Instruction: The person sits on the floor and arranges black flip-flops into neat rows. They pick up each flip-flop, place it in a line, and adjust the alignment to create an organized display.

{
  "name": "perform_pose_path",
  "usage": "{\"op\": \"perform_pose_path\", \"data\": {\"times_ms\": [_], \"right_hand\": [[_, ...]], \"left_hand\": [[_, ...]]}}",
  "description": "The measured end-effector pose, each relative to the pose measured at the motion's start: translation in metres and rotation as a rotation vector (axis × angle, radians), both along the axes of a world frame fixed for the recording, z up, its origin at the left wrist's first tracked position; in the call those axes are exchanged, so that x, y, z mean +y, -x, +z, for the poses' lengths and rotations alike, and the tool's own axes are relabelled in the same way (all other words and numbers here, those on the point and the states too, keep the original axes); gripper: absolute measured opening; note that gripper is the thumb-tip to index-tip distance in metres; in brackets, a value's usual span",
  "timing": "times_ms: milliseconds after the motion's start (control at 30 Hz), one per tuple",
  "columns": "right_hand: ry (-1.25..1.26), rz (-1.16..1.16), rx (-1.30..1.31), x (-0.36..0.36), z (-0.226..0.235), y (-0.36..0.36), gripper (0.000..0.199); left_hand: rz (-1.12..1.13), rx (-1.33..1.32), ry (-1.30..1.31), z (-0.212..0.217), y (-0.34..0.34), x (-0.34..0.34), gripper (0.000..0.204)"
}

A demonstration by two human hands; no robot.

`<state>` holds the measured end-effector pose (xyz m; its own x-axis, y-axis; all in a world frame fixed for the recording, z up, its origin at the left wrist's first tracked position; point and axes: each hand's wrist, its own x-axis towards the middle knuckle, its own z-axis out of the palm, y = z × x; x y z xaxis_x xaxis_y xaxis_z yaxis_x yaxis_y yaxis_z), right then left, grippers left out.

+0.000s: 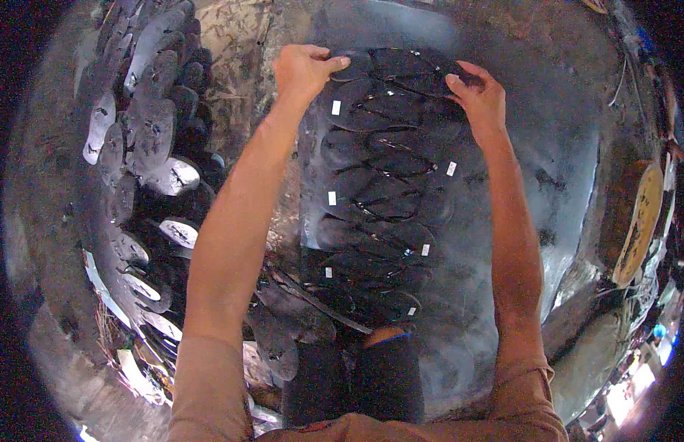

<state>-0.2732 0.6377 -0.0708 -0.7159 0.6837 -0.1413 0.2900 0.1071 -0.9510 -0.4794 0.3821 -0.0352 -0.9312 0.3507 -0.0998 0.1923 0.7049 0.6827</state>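
Black flip-flops (390,173) lie in an overlapping row running away from me, straps up, several with small white labels. At the far end, my left hand (305,72) is closed on the left end of a black flip-flop (357,66), its thumb pressed on the sole. My right hand (478,96) is at the right end of that far pair. Its thumb and fingers are apart, the thumb tip beside the dark sole edge. Whether it touches the sole is hard to make out in the dark.
Piled soles and flip-flops (150,125), some shiny, line the left side. A dark grey sheet (534,191) spreads under and right of the row. A tan sole-shaped piece (640,225) is at the far right. Loose dark soles (276,342) lie near my legs.
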Motion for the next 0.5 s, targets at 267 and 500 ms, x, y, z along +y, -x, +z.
{"op": "perform_pose_path", "data": {"times_ms": [267, 500], "right_hand": [[-1.124, 0.07, -0.354, 0.004, 0.018, -0.007, 0.061], [-0.449, 0.186, -0.273, -0.047, 0.101, -0.059, 0.05]], "left_hand": [[-0.27, 0.347, 0.322, 0.021, -0.009, 0.008, 0.042], [-0.212, 0.534, 0.002, 0.045, -0.058, -0.057, 0.058]]}}
